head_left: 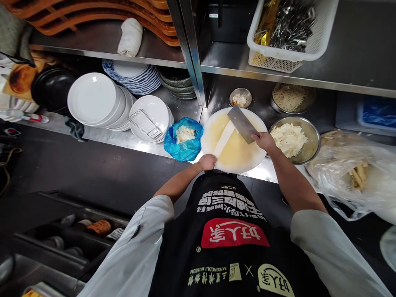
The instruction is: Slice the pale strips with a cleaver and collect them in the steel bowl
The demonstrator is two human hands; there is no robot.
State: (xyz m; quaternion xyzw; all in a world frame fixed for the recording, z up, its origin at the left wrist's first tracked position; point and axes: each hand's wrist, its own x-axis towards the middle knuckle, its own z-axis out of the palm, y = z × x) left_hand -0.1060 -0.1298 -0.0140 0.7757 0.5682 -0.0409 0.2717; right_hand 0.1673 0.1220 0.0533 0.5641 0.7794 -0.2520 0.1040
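Observation:
A round white cutting board (pixel 234 160) with a yellowed middle lies on the steel counter in front of me. My right hand (pixel 264 141) is closed round the handle of a cleaver (pixel 243 123), whose broad blade slants across the far right part of the board. A long, flat, pale strip of food (pixel 223 140) runs from under or beside the blade towards me. At its near end my left hand (pixel 208 161) is closed, fingers bent at the board's left front edge. Just left of the board, a blue plastic bag (pixel 182 150) holds pale pieces.
Right of the board stand a steel bowl of pale slices (pixel 289 140), a bowl of shreds (pixel 288 98) and a clear bag (pixel 340 161). Behind is a small dish (pixel 240 98). Stacked white plates (pixel 93 99) stand left. A steel post (pixel 193 53) and shelf overhang the counter.

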